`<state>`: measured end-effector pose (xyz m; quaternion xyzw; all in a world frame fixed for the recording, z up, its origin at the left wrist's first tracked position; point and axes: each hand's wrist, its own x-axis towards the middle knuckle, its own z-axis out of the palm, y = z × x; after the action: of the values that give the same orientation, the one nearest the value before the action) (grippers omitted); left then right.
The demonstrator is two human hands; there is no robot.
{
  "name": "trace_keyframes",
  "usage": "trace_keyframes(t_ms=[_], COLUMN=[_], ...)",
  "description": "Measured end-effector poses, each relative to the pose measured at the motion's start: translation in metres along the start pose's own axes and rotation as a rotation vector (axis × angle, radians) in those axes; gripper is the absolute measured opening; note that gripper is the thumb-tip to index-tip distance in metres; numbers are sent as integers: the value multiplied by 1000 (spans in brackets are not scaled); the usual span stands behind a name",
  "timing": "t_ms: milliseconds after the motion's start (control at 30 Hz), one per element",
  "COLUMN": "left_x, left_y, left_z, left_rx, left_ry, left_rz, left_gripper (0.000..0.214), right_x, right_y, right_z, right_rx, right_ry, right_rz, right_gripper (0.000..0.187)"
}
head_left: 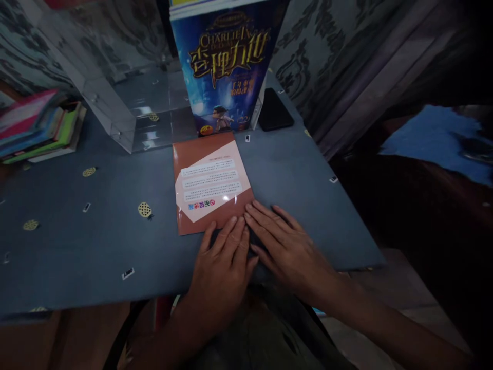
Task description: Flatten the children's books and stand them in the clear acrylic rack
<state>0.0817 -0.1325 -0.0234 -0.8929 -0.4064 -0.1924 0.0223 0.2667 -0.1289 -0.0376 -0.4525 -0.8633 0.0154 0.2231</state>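
Note:
A thin brown and cream book lies flat on the blue-grey tablecloth, its back cover up. My left hand rests flat just below the book, fingers stretched out, fingertips touching its near edge. My right hand lies flat beside it, fingers extended and pointing at the book's lower right corner, touching it. Both hands hold nothing. Behind the brown book a blue picture book stands upright against a clear holder.
A clear acrylic stand sits at the back. A stack of colourful books lies at the far left. A black phone lies right of the blue book. The table's right edge drops to a dark floor.

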Motion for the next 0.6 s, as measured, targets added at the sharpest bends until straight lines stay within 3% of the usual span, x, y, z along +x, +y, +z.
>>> trace_keyframes(t_ms=[267,600], left_x=[-15,-28], left_y=[-13,-19], left_z=[-17,-23], left_rx=[-4,-9], left_ry=[-160,-164], left_rz=[48,-17], left_gripper=[43,40], right_x=[0,1], right_y=[3,4], right_z=[1,-1], right_rx=[-1,15], right_ry=[-17,-24], right_rz=[-5,-31], right_gripper=[56,66])
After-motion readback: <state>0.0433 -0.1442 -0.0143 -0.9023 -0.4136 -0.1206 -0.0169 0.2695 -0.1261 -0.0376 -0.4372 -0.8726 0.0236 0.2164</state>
